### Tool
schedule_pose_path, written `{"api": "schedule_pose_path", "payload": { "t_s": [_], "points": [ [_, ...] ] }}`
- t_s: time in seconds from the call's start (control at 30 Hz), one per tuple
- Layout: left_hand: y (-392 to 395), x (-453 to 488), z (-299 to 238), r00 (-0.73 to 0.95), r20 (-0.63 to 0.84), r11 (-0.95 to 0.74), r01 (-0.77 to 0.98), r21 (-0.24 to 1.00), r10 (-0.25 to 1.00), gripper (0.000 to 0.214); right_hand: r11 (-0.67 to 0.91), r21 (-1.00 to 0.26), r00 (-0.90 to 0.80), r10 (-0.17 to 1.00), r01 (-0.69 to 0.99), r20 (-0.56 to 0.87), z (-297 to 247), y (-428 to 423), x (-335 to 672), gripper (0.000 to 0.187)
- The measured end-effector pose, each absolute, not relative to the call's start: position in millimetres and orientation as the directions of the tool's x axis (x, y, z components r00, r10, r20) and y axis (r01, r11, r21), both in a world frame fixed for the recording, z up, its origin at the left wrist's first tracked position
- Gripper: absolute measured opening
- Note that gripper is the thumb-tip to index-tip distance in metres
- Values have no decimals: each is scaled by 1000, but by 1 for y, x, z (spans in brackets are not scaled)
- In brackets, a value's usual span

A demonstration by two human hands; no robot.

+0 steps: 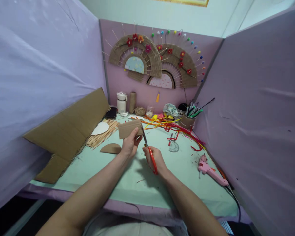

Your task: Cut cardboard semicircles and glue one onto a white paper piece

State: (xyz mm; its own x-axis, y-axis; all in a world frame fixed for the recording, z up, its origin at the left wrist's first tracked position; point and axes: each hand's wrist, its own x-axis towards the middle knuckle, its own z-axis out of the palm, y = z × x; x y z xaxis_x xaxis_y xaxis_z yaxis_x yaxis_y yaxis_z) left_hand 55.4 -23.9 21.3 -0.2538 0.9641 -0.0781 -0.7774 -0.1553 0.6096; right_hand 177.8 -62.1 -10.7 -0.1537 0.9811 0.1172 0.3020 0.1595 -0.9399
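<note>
My left hand [129, 144] is closed on the lower edge of a small brown cardboard piece [128, 128], held up above the green table [127, 183]. My right hand [156, 158] grips red-handled scissors [149, 150], whose blades point up and meet the right edge of the cardboard piece. A cardboard half-circle [110, 148] lies flat on the table just left of my left hand.
A big cardboard sheet [71, 129] leans on the left wall, with bamboo sticks [102, 136] and a white disc [100, 128] beside it. A pink glue gun [210, 170], a clear protractor [173, 146], coloured strips [177, 127], a pen cup [188, 120], jar and twine stand around.
</note>
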Motion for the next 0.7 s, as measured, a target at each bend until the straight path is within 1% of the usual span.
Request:
{"api": "schedule_pose_path", "payload": {
  "t_s": [0.17,0.3,0.4,0.57,0.7],
  "points": [
    [-25,55,22,-304,-87,-191,-769,610,949,39,169,-935,-171,978,310,120,-14,-63,176,51],
    [-25,53,24,-332,-85,-195,-722,664,939,38,144,-943,-199,976,299,86,-18,-62,176,54],
    [-26,52,25,-354,-50,-222,-684,695,934,38,145,-951,-251,965,275,75,-21,-61,177,57],
    [-28,54,25,-339,-46,-202,-656,727,940,32,195,-965,-325,937,173,131,-21,-58,179,63],
    [-29,56,25,-341,-56,-192,-651,734,938,31,214,-965,-322,934,152,156,-22,-58,180,65]
  ]
}}
